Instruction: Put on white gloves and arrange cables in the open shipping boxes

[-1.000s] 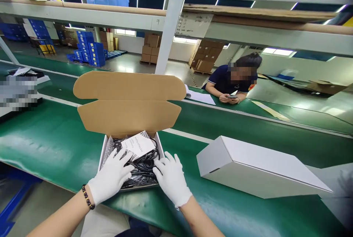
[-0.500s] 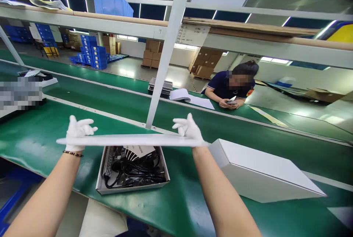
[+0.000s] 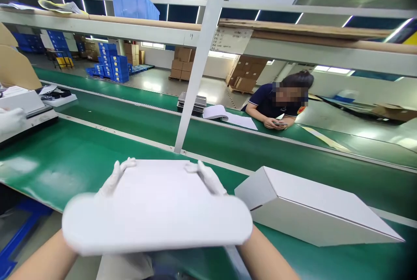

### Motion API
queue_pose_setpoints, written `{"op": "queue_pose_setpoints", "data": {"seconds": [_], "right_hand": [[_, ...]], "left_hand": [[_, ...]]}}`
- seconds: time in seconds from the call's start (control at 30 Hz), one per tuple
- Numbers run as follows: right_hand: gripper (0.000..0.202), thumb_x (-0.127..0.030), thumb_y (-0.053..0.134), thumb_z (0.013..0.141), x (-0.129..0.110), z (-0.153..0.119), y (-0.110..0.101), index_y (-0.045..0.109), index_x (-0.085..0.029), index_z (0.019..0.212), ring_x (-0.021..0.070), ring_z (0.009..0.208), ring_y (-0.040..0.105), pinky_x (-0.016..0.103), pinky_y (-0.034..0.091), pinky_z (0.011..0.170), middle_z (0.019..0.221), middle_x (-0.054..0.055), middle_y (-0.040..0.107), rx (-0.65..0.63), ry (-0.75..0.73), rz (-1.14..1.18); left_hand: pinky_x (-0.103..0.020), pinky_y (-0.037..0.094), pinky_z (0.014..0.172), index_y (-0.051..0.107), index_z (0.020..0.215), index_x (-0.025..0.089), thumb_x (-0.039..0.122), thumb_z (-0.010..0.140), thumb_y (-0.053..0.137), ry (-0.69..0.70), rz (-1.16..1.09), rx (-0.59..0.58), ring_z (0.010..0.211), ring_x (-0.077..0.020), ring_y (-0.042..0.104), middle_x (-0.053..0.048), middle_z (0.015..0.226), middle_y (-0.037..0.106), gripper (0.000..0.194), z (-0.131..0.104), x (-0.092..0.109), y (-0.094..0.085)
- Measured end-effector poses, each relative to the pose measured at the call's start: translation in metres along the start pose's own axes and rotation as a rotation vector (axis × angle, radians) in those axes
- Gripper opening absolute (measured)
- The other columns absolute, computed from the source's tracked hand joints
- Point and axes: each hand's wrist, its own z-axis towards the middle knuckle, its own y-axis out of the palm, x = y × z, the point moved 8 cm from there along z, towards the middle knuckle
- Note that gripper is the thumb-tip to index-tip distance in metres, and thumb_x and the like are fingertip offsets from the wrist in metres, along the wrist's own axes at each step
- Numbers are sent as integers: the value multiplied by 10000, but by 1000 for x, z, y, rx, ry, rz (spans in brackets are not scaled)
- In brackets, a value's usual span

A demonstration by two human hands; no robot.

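Left hand (image 3: pixel 114 178) and right hand (image 3: pixel 208 178) pinch the white lid flap (image 3: pixel 156 208); uneven pressure could buckle it, I'd guess.

Your gloved left hand (image 3: pixel 114 178) and right hand (image 3: pixel 210 178) grip the white box lid (image 3: pixel 156 210) at its far corners over the green counter (image 3: pixel 81 158), closed white box (image 3: pixel 312 210) just right.
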Motion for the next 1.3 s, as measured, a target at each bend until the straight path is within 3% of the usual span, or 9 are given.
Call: {"op": "queue_pose_setpoints", "data": {"seconds": [0.07,0.17,0.27,0.37,0.47,0.73,0.87,1.13,1.3], "right_hand": [[570,-593,348,912,-7,-6,0,728,-168,927,254,1123,593,444,452,988,1073,87,696,-232,-44,35],[507,-588,438,878,-31,-19,8,668,-219,1139,244,1220,524,440,399,1058,1281,65,599,-625,-130,-96],[653,-618,458,855,-53,-39,15,488,-216,1370,300,1301,430,492,372,1069,1425,113,453,-717,-214,-383],[754,-650,434,852,-61,-69,34,376,-188,1444,358,1363,314,559,320,1081,1483,154,347,-640,-308,-517],[803,-673,449,832,-48,-93,55,333,-192,1464,376,1366,294,587,281,1092,1497,154,323,-570,-343,-564],[911,-732,446,790,-30,-109,65,264,-177,1490,373,1388,239,556,243,1123,1527,148,262,-559,-319,-584],[1011,-731,597,679,-22,-101,68,303,-180,1475,385,1378,248,563,216,1125,1511,145,304,-528,-233,-627],[953,-542,752,612,27,-28,43,386,-203,1424,377,1340,287,550,177,1104,1459,130,389,-242,-46,-810],[949,-574,734,612,28,-9,33,394,-192,1412,374,1337,283,547,181,1096,1454,149,384,-220,-61,-805]], "left_hand": [[-423,405,1043,647,1164,208,472,943,306,60,202,-232,1327,-241,406,-73,1375,509,485,-8,2,0],[-459,331,1098,559,1294,233,523,890,448,119,592,-554,1344,-283,371,-76,1440,426,509,-18,14,3],[-461,318,1110,455,1390,257,567,890,424,237,817,-758,1341,-294,374,-71,1463,386,589,-40,36,17],[-523,266,1119,362,1445,244,606,886,400,443,916,-723,1381,-338,282,-106,1490,332,667,-70,46,35],[-575,270,1081,347,1454,248,610,888,394,538,1005,-599,1367,-385,284,-130,1489,338,674,-93,33,46],[-599,293,1034,453,1393,174,763,768,423,462,1022,-465,1318,-457,276,-189,1414,407,860,-106,30,57],[-590,307,1024,406,1417,221,791,748,407,482,1022,-533,1339,-446,241,-162,1446,368,878,-85,26,75],[-501,391,939,432,1382,220,762,636,605,603,1043,-565,1275,-416,324,-165,1399,411,938,16,34,140],[-510,362,970,435,1383,221,736,667,600,613,1019,-538,1269,-399,334,-170,1410,407,897,30,40,153]]}}
